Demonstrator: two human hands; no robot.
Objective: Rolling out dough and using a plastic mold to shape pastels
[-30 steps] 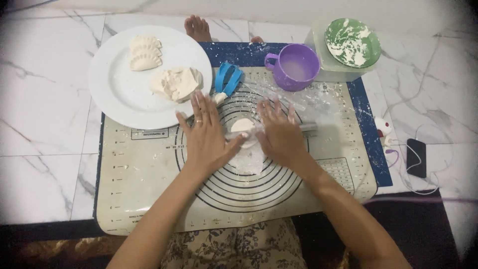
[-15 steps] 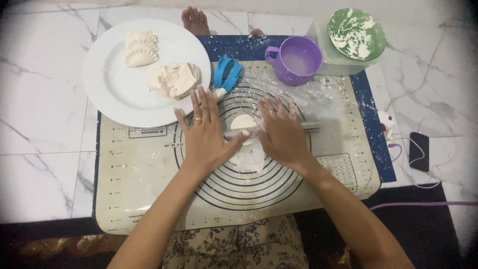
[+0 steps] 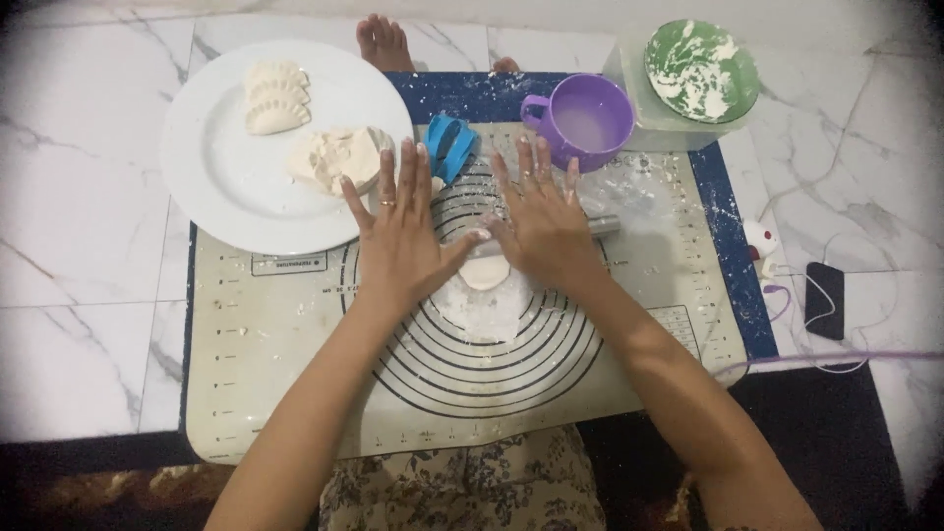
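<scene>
Both hands lay flat and open on a thin rolling pin (image 3: 602,225), palms down and fingers spread, so the weight could press evenly along its length: the left hand (image 3: 398,236) on the pin's left part, the right hand (image 3: 539,224) on its right, thumbs nearly meeting over the middle. Neither grip was closed around anything; the pin sat under the palms, only its grey right end showing. Just below the thumbs, a small round piece of dough (image 3: 485,272) rested at the centre of the ringed circles printed on the baking mat (image 3: 295,393), where the rings could gauge its roundness. The dough looked pale, soft and matte, with a dusting of flour around it. The mat was smooth and cream with a dark blue border, spread on a marble floor (image 3: 79,246). Near the left hand, a glossy white plate (image 3: 216,187) held pleated dumplings (image 3: 275,98) and stacked wrappers (image 3: 334,157). A blue plastic mould (image 3: 450,146), purple cup (image 3: 582,120) and floury green bowl (image 3: 702,71) stood just beyond the fingertips
</scene>
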